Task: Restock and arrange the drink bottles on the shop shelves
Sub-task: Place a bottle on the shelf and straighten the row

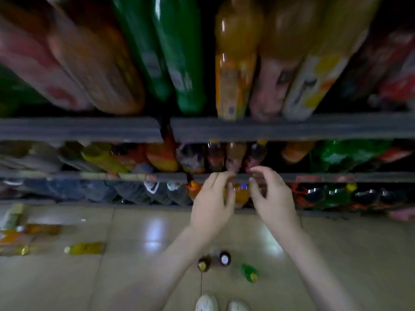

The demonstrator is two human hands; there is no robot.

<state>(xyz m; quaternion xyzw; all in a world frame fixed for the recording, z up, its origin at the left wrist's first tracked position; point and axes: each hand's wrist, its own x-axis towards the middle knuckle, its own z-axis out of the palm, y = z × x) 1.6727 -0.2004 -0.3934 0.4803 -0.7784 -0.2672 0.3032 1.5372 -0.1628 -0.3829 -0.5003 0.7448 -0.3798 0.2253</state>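
Shelves (292, 127): three tiers, stocked with drink bottles (235, 63) (badly blurred). Floor (134, 277): a yellow bottle (86, 248) is laid at left, small bottles (224, 258) stood near the shoes (206, 303). Right hand (272, 198): fingers curved wide, nothing held. Left hand (212, 203): fingers bent at the middle shelf edge beside an orange bottle (241, 195); grip cannot be told.

green bottles (184, 81), orange bottle (235, 41), grey shelf edge (78, 130), beige floor tiles (67, 283), white shoes (206, 303)
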